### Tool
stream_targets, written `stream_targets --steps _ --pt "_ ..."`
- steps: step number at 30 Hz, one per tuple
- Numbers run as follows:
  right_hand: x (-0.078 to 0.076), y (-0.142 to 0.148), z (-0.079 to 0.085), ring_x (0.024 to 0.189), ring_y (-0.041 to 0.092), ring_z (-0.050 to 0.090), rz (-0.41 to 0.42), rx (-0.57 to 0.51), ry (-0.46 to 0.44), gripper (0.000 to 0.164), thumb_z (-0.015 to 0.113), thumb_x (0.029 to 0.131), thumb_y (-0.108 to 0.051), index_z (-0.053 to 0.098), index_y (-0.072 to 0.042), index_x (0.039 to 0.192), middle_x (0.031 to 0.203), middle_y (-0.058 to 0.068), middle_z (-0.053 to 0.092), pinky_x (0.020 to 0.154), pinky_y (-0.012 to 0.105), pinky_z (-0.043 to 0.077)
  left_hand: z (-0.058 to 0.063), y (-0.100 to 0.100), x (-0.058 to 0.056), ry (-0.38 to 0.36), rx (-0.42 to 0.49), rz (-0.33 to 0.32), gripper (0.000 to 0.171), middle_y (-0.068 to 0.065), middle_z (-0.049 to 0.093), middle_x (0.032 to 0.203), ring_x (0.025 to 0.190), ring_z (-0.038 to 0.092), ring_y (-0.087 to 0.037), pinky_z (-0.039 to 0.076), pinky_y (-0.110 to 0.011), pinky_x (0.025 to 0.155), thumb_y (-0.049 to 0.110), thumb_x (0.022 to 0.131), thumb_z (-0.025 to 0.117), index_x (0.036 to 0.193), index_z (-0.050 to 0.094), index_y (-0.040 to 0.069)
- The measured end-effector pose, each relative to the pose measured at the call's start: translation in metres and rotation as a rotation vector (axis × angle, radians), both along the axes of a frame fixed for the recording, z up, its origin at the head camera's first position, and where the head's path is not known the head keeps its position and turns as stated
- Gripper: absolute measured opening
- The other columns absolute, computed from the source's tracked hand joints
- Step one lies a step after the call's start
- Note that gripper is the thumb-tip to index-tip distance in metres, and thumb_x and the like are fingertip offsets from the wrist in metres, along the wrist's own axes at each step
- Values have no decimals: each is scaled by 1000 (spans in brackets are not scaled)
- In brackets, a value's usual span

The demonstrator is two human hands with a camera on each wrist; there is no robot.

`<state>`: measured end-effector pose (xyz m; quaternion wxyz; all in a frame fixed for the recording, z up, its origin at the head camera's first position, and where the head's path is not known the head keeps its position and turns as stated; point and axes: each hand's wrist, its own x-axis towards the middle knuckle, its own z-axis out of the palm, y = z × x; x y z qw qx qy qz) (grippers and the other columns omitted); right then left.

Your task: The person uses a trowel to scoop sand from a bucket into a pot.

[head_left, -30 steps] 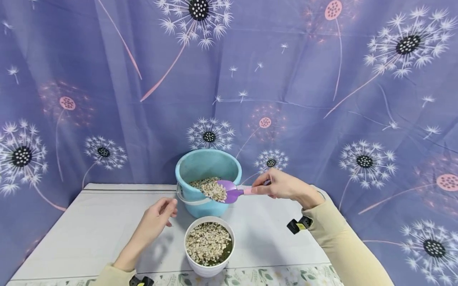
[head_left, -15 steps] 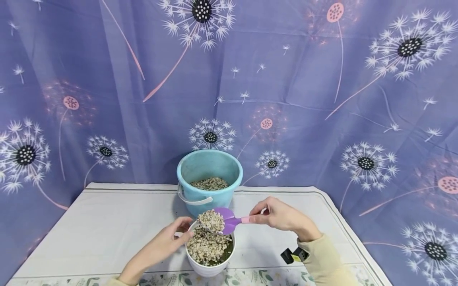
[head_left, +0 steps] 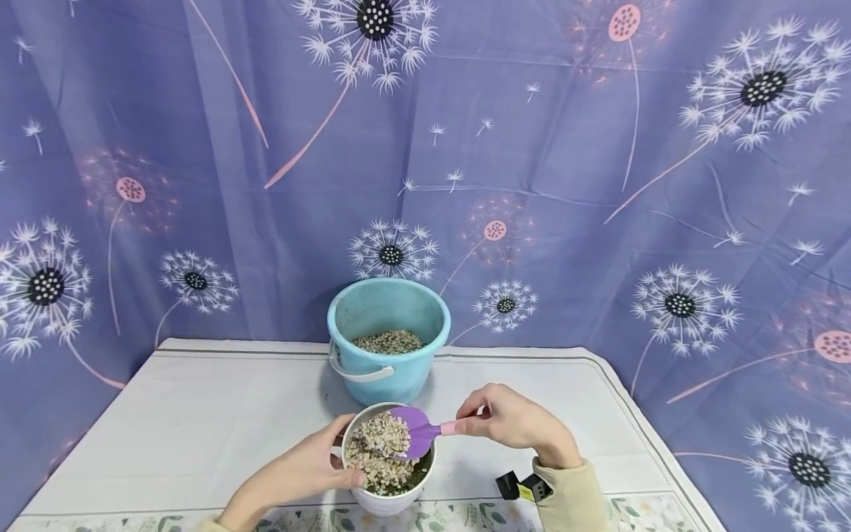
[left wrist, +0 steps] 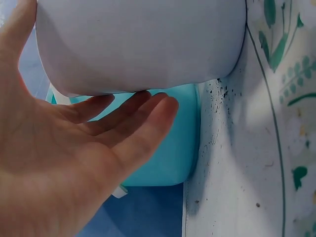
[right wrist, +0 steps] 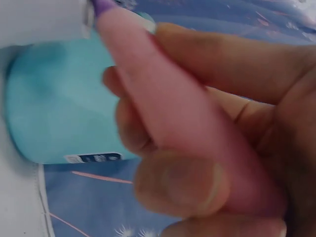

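A purple trowel (head_left: 420, 433) with a pink handle (right wrist: 168, 103) lies over the mouth of a white flowerpot (head_left: 385, 505), its blade heaped with pale grit (head_left: 387, 434). My right hand (head_left: 515, 421) grips that handle from the right, fingers and thumb wrapped around it. Pale grit also covers most of the dark soil in the pot. On the pot's left side, my left hand (head_left: 299, 469) holds it, thumb at the rim and fingers against the outer wall. The left wrist view shows those fingers (left wrist: 143, 128) bent along the white wall.
Behind the pot stands a light blue bucket (head_left: 385, 377) with a white handle, partly filled with similar grit. A white tablecloth (head_left: 219, 414) with a leafy front border covers the table. A purple dandelion-print curtain (head_left: 279, 244) hangs at the back.
The loaded trowel has come from above the bucket toward me and down to the flowerpot. My left hand has moved right from beside the pot and taken hold of its left side.
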<state>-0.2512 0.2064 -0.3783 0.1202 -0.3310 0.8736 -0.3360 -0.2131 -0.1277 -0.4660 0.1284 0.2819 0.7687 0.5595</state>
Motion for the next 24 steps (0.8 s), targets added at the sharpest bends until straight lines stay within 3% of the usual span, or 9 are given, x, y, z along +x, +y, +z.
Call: stream_targets --steps 4,9,14,24 --pt "5 0 0 57 4 47 -4 -9 2 15 70 90 -38 76 -27 83 73 -9 65 54 24 44 1 -1 1 21 29 -30 87 -17 51 131 113 57 -24 54 -34 86 19 80 83 147 30 -1" --pt "7 3 -4 64 7 52 0 -29 29 15 70 90 -38 76 -26 85 77 -9 65 59 25 48 0 -1 1 69 -4 -7 92 -15 52 131 113 57 -24 54 -33 87 23 77 85 147 30 1" --pt "8 7 -5 66 10 54 -7 -23 75 16 70 90 -38 77 -24 87 78 -11 64 60 26 47 -2 0 1 73 -4 1 94 -14 52 132 114 57 -24 53 -32 88 26 77 86 148 30 1" --pt "13 5 -3 63 7 52 59 -44 145 13 70 90 -35 77 -24 87 75 -12 61 58 23 47 0 0 2 30 27 -24 94 -13 52 132 112 57 -22 54 -34 88 29 79 84 150 29 3"
